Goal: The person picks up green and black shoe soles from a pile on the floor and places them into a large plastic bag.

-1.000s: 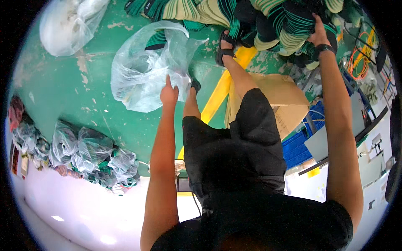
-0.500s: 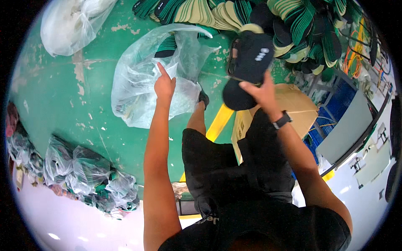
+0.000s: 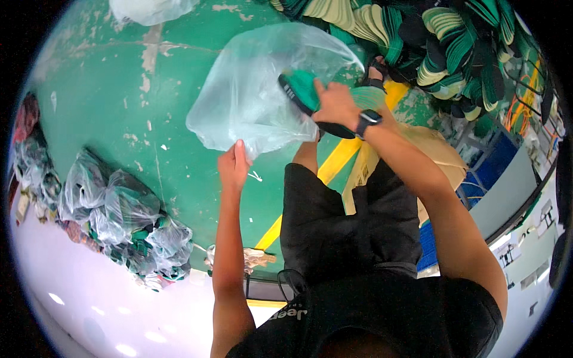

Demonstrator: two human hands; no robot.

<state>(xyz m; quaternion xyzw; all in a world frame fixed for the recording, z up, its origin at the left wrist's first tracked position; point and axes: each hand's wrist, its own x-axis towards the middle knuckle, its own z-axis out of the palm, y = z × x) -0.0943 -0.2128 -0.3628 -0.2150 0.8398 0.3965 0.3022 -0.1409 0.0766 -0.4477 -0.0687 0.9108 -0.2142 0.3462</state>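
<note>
Two hands | left hand [image 3: 234, 166] grip pinches clear bag [image 3: 262, 95] | right hand [image 3: 337, 104] grips sandal [image 3: 310, 98], toe up-left into bag

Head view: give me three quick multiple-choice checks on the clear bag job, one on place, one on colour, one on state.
1. Where is the right hand?
A. at the clear plastic bag mouth
B. on the cardboard box
C. on the floor

2. What colour is the floor?
A. grey
B. green
C. red

3. How is the green and black sandal held?
A. lying loose on the floor
B. gripped in the right hand
C. pinched by the left hand

Answers: 1 A, the hand sits at the bag's opening. 2 B, painted green with a yellow stripe. 3 B, the right hand's fingers wrap it; the left hand grips the bag's lower edge.
</note>
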